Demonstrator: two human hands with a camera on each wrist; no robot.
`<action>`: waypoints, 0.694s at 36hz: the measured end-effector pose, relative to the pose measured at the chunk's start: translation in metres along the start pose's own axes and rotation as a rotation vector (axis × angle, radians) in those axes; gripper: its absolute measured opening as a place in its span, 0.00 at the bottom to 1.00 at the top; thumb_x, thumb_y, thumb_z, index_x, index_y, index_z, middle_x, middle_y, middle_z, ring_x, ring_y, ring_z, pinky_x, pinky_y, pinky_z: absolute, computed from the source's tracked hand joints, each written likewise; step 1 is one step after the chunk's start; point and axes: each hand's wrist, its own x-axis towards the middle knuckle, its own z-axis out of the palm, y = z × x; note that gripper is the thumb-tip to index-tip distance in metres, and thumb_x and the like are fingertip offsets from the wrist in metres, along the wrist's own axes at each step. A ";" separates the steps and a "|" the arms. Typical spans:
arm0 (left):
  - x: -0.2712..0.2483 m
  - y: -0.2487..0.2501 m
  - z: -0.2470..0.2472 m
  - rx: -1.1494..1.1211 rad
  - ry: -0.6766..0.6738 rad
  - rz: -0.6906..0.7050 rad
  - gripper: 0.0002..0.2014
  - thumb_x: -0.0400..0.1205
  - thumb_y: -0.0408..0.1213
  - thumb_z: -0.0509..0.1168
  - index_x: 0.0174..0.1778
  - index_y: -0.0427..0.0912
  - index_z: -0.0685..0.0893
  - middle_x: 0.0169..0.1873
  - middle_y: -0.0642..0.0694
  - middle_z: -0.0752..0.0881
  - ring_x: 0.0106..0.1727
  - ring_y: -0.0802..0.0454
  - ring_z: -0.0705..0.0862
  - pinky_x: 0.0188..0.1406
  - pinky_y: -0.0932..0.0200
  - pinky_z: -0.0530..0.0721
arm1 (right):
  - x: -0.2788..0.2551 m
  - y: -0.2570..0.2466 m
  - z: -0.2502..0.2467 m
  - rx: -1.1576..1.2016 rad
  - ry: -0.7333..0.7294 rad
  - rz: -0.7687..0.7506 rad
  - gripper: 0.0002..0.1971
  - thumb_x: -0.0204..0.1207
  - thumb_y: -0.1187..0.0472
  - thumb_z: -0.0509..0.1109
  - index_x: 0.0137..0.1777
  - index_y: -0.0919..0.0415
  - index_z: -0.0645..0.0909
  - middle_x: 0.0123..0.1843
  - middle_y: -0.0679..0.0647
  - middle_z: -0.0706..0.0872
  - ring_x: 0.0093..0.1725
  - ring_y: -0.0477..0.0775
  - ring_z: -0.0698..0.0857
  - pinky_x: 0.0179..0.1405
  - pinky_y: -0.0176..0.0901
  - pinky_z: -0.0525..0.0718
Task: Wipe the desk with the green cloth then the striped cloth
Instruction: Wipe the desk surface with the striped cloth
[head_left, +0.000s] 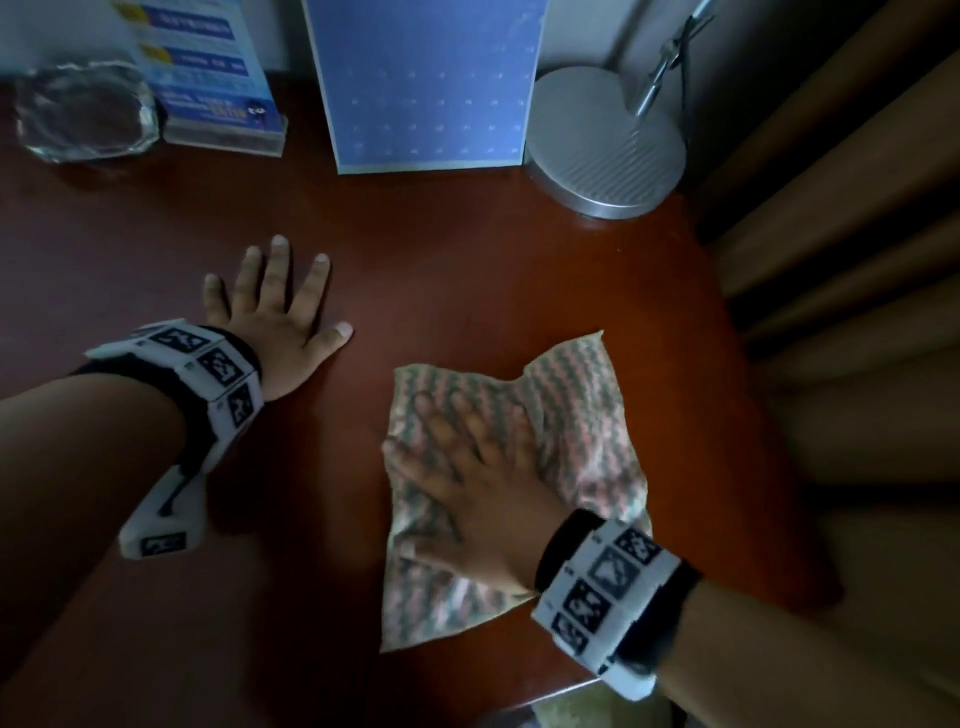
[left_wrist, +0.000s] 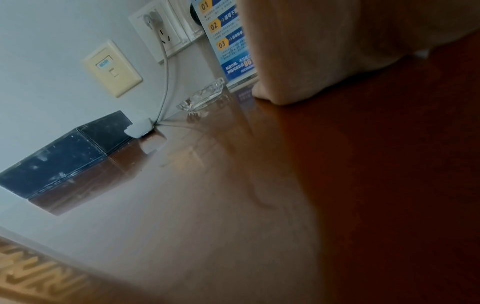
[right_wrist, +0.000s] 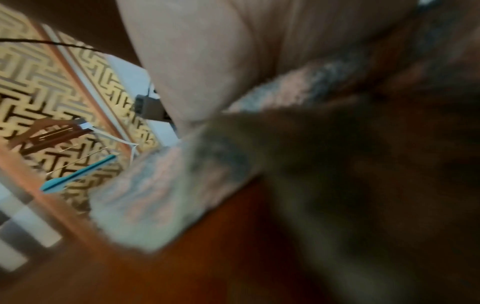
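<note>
The striped cloth (head_left: 582, 426), pink and grey-green, lies spread on the reddish-brown desk (head_left: 441, 270) near its right edge. My right hand (head_left: 467, 467) presses flat on the cloth's left half with straight fingers, blurred by motion. In the right wrist view the striped cloth (right_wrist: 161, 185) shows as a blurred fold under my palm. My left hand (head_left: 275, 306) rests flat on the bare desk to the left, fingers spread, holding nothing. In the left wrist view, my left hand (left_wrist: 306, 51) lies on the glossy desk (left_wrist: 233, 205). No green cloth is in view.
A glass ashtray (head_left: 85, 111) and a blue sign stand (head_left: 208, 78) sit at the back left. A blue card (head_left: 426, 88) and a round lamp base (head_left: 605, 140) stand at the back. Curtains (head_left: 841, 260) hang right of the desk. A dark box (left_wrist: 64, 160) stands by the wall.
</note>
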 end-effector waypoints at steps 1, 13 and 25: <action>0.000 0.000 0.000 0.004 -0.004 0.001 0.35 0.82 0.64 0.41 0.81 0.58 0.34 0.81 0.48 0.30 0.82 0.45 0.33 0.79 0.38 0.38 | 0.003 0.006 -0.003 -0.015 0.014 0.009 0.39 0.76 0.29 0.49 0.79 0.34 0.31 0.78 0.43 0.19 0.75 0.53 0.17 0.68 0.71 0.20; -0.003 0.001 0.002 0.041 0.040 0.009 0.35 0.81 0.65 0.38 0.81 0.58 0.34 0.82 0.47 0.33 0.82 0.45 0.35 0.79 0.37 0.40 | 0.037 0.120 -0.054 0.189 0.190 0.611 0.39 0.75 0.27 0.49 0.80 0.33 0.31 0.83 0.47 0.28 0.82 0.58 0.30 0.74 0.73 0.31; -0.006 0.014 -0.010 0.269 0.039 -0.012 0.35 0.82 0.63 0.37 0.83 0.50 0.38 0.83 0.42 0.39 0.83 0.43 0.41 0.80 0.40 0.43 | 0.008 0.025 -0.017 0.109 0.162 0.392 0.44 0.76 0.30 0.54 0.81 0.40 0.29 0.83 0.55 0.27 0.80 0.66 0.27 0.71 0.78 0.32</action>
